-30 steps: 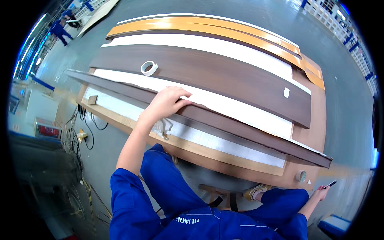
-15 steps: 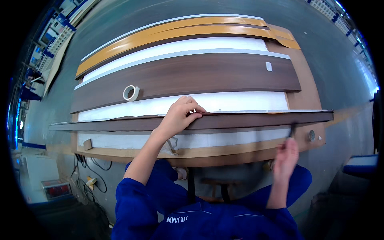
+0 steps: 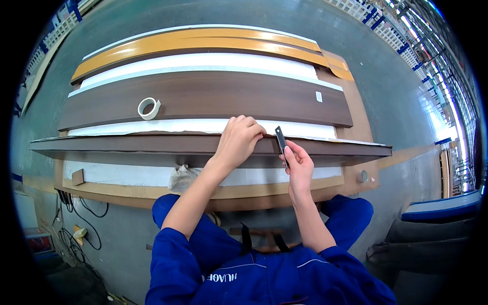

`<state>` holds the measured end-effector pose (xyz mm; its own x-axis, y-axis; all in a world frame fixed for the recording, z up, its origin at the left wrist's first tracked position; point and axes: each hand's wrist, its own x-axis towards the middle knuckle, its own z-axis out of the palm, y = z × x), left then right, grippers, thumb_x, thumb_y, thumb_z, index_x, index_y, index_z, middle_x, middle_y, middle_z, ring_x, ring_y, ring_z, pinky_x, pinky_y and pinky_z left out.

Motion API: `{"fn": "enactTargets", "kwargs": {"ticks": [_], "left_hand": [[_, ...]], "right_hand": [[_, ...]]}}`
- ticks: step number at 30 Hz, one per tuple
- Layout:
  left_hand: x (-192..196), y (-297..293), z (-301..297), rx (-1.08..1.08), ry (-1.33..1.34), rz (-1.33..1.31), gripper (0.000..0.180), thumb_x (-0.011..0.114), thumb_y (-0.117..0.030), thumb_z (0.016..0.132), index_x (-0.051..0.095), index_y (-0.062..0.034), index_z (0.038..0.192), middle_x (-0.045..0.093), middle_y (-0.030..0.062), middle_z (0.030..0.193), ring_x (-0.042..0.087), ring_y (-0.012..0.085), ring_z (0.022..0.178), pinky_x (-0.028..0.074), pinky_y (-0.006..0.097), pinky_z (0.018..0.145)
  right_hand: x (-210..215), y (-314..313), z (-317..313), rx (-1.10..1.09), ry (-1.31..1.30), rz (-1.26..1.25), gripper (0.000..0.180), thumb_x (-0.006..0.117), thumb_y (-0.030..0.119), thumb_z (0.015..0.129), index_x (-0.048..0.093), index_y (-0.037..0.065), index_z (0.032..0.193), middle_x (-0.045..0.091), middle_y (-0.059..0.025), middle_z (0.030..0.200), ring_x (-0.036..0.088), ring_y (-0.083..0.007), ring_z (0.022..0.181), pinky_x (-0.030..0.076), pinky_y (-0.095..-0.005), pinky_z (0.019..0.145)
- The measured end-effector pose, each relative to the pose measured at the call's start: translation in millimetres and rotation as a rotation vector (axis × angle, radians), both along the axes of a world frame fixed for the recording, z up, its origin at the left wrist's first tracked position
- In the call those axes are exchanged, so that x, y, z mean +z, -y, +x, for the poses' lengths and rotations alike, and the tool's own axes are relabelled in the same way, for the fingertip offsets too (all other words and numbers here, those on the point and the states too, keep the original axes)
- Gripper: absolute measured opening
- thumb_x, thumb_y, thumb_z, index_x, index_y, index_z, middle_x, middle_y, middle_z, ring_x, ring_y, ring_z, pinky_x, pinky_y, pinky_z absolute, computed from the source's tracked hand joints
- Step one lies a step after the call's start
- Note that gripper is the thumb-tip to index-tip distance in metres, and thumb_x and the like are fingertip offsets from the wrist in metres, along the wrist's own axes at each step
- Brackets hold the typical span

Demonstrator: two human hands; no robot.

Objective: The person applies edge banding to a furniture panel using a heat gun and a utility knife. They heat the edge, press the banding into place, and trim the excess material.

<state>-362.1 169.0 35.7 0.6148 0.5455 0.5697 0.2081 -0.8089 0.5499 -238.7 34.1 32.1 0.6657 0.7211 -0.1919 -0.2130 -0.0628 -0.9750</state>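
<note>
Dark knife (image 3: 280, 143) in right hand (image 3: 299, 168) just beside left hand (image 3: 239, 140) pressing board (image 3: 127, 145).

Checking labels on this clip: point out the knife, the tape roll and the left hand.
knife (image 3: 280, 142), head view, on the dark blade.
tape roll (image 3: 149, 108), head view, on its near rim.
left hand (image 3: 239, 141), head view, back of hand.

- Long strip (image 3: 152, 145): dark brown wood grain, thin white edge.
- Wide panel (image 3: 203, 96): the same dark brown grain.
- Curved boards (image 3: 203, 43): orange-tan.
- Tape roll (image 3: 149, 108): off-white.
- Knife (image 3: 280, 142): black.
- Sleeves (image 3: 168, 264): bright blue.
- Table (image 3: 356, 119): mid-brown.
</note>
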Motion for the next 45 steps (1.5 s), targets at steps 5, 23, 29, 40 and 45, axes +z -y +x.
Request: {"fn": "enactTargets", "kwargs": {"ticks": [5,23,29,40,45], "left_hand": [[-8,-2,-3,-0.026,0.036,-0.058,0.004,0.065,-0.008,0.074,0.065,-0.0089,0.077,0.058,0.0030,0.077,0.053,0.0221,0.079,0.040,0.033,0.072],[-11,-2,1,-0.033,0.079,-0.067,0.003,0.066,-0.007,0.072,0.066,-0.0082,0.075,0.059,0.0036,0.076,0.054,0.0223,0.075,0.042,0.034,0.069],[-14,-6,2,-0.068,0.093,-0.057,0.002,0.065,-0.006,0.072,0.065,-0.0069,0.075,0.058,0.0040,0.076,0.054,0.0229,0.077,0.042,0.034,0.070],[2,-9,-27,-0.039,-0.007,-0.194,0.021,0.065,0.003,0.071,0.061,-0.0027,0.091,0.057,0.0075,0.080,0.055,0.0230,0.078,0.043,0.033,0.073],[4,-16,-40,-0.024,-0.035,-0.229,0.015,0.065,0.002,0.071,0.062,-0.0022,0.085,0.058,0.0071,0.077,0.055,0.0226,0.075,0.042,0.032,0.071]], "right_hand": [[0,-3,-6,-0.015,0.028,0.010,0.024,0.059,0.011,0.088,0.060,-0.003,0.108,0.060,-0.0010,0.073,0.056,-0.0052,0.066,0.044,-0.0179,0.059],[-8,-18,-14,-0.042,0.015,0.055,0.021,0.059,0.006,0.086,0.061,-0.004,0.103,0.062,-0.0040,0.077,0.059,-0.0079,0.066,0.049,-0.0208,0.057],[-8,-19,-20,-0.053,-0.017,0.084,0.020,0.059,0.006,0.086,0.060,-0.005,0.104,0.063,-0.0052,0.079,0.060,-0.0086,0.067,0.051,-0.0224,0.057],[-12,-23,-33,-0.071,-0.045,0.077,0.021,0.059,0.006,0.086,0.060,-0.005,0.104,0.063,-0.0067,0.082,0.061,-0.0103,0.068,0.052,-0.0232,0.057],[-11,-23,-36,-0.068,-0.071,0.092,0.021,0.059,0.007,0.086,0.059,-0.005,0.104,0.063,-0.0065,0.082,0.060,-0.0107,0.068,0.052,-0.0234,0.058]]}}
